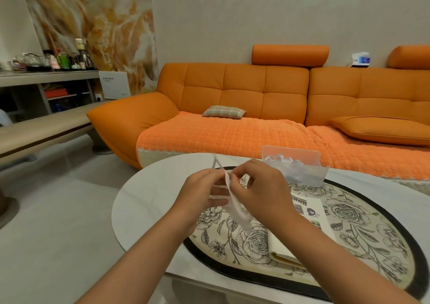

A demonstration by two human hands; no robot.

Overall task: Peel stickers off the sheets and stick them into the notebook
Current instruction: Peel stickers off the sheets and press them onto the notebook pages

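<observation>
Both my left hand (204, 194) and right hand (258, 192) pinch a thin clear sticker sheet (239, 213), held edge-on between them above the desk (144, 201). Below my right wrist the notebook (307, 204) lies open on a floral mat (363, 222). The print on its page is too blurred to read. Beyond my right hand stands a clear packet (295, 164). Left of my left hand, bare desk runs to its rounded edge.
</observation>
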